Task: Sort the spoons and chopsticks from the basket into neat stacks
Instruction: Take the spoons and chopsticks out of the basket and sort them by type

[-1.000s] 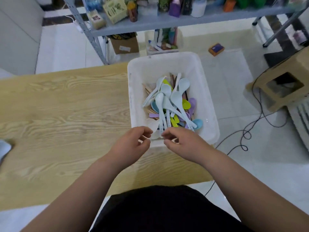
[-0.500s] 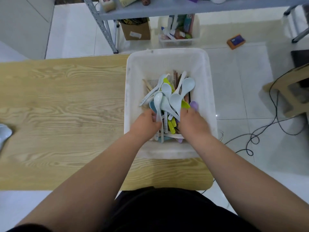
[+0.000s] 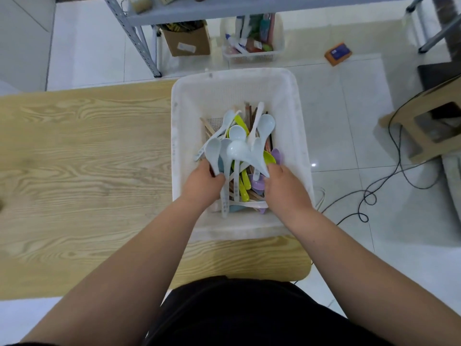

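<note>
Left grip (image 3: 203, 182) curls round pale spoons (image 3: 237, 148) inside the white basket (image 3: 237, 81); right grip (image 3: 284, 188) digs into the pile alongside, and I cannot tell whether it holds anything. Chopsticks (image 3: 248, 113) lie underneath. The basket sits at the wooden surface's (image 3: 87, 158) right end.

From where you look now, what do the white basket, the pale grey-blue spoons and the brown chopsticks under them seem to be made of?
White perforated basket: likely matte plastic; fine moulded holes show in its floor. Pale grey-blue spoons: smooth, slightly glossy plastic or melamine; even colour, soft highlights. Brown chopsticks: probably wood or bamboo; dull, uneven tan tones.
</note>
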Demonstrator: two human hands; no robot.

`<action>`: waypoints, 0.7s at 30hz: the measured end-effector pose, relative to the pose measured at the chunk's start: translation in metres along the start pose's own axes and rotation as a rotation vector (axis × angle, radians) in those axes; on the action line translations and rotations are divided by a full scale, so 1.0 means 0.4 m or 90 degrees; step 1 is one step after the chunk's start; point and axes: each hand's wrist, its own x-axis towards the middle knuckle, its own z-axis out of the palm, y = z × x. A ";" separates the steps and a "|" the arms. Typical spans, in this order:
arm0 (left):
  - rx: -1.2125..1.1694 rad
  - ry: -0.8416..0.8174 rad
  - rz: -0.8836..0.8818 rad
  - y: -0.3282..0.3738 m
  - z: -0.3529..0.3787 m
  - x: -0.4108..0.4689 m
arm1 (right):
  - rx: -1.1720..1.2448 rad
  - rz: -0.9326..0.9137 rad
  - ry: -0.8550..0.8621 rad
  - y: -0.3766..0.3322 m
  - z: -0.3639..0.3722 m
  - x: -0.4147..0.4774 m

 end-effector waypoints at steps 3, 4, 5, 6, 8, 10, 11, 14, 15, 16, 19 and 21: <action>-0.224 -0.038 -0.042 0.013 -0.013 -0.056 | 0.093 -0.026 0.036 -0.010 -0.016 -0.034; -0.287 -0.051 -0.050 0.022 -0.015 -0.077 | 0.129 -0.034 0.026 -0.017 -0.019 -0.047; -0.333 -0.064 -0.048 0.030 -0.015 -0.100 | 0.165 -0.043 0.008 -0.025 -0.024 -0.062; -0.374 -0.073 -0.042 0.039 -0.015 -0.123 | 0.190 -0.052 -0.015 -0.035 -0.028 -0.077; -0.423 -0.072 -0.031 0.050 -0.012 -0.165 | 0.211 -0.071 -0.045 -0.050 -0.029 -0.104; -0.466 -0.068 -0.028 0.057 -0.009 -0.203 | 0.215 -0.083 -0.046 -0.064 -0.023 -0.129; -0.492 -0.065 -0.025 0.058 -0.006 -0.219 | 0.222 -0.085 -0.053 -0.070 -0.017 -0.140; -0.548 -0.032 -0.025 0.045 -0.002 -0.262 | 0.249 -0.113 -0.088 -0.088 0.005 -0.163; -0.553 -0.012 -0.032 0.033 -0.004 -0.275 | 0.238 -0.129 -0.099 -0.095 0.013 -0.171; -0.556 0.006 -0.038 0.020 -0.007 -0.288 | 0.231 -0.143 -0.108 -0.101 0.019 -0.181; -0.560 0.034 -0.044 -0.025 -0.028 -0.322 | 0.245 -0.183 -0.073 -0.120 0.029 -0.208; -0.571 0.038 -0.042 -0.051 -0.047 -0.344 | 0.260 -0.207 -0.035 -0.141 0.034 -0.224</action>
